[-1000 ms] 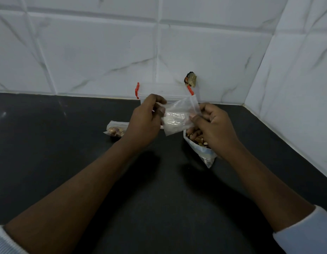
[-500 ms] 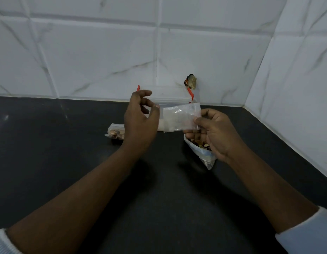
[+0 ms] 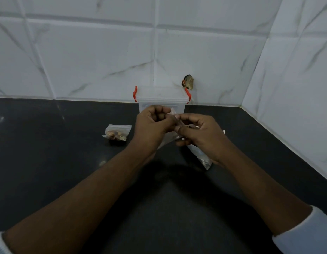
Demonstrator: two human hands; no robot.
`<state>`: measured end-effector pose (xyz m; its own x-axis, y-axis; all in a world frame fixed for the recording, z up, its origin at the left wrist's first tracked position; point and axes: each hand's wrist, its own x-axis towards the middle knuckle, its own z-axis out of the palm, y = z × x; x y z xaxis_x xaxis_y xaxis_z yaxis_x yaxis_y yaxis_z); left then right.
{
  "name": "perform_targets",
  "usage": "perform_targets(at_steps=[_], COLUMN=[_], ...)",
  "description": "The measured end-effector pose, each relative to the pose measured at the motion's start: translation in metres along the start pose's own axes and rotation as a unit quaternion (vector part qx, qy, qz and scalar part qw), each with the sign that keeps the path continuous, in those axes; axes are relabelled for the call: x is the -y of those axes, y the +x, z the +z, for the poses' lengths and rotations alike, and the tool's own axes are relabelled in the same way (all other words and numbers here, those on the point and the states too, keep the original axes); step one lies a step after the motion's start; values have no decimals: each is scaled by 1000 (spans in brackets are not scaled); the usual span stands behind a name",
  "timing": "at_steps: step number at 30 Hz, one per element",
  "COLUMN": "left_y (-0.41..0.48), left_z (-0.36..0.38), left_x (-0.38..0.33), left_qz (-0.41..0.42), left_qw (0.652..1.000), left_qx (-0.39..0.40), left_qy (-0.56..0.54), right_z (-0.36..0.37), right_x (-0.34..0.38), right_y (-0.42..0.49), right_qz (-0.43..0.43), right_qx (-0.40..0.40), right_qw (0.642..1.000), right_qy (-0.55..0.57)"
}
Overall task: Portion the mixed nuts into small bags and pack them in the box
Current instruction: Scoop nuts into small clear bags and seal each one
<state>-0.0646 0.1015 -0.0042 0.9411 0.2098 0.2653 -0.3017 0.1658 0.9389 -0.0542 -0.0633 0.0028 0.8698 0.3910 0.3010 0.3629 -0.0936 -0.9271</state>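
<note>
L hand point(image 3: 151, 125) & R hand point(image 3: 199, 132) both pinch a small clear bag point(image 3: 166, 140) at their fingertips, above the counter point(image 3: 67, 162), just in front of the lidded box point(image 3: 161, 99). Bag mostly hidden; the visible part hangs down, slanting lower-L. Big nut bag point(image 3: 203, 156) lies under R hand, long axis diagonal, near end to the R. Filled bag point(image 3: 116, 133) lies flat, L of hands.

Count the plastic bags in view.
3: filled small bag on the counter at left; second small bag pinched by the left hand and right hand; large nut bag beneath the right hand. Others may be hidden.
</note>
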Motion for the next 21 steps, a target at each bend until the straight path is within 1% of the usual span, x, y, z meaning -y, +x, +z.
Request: perform_targets(at_steps=[6, 15, 21], left_y=[-2, -3, -4], left_z=[1, 1, 2], left_x=[-4, -4, -4], left_qz=[-46, -60, -58], left_qw=[996, 995, 995], left_qx=[0, -4, -4], left_qy=[-75, -75, -76], right_z=[-4, -5, -2], right_x=[-1, -6, -4], right_y=[2, 5, 2], right_qz=[6, -43, -74], right_qx=[-22, -75, -90], right_qw=[999, 986, 980], right_qy=[-31, -142, -164])
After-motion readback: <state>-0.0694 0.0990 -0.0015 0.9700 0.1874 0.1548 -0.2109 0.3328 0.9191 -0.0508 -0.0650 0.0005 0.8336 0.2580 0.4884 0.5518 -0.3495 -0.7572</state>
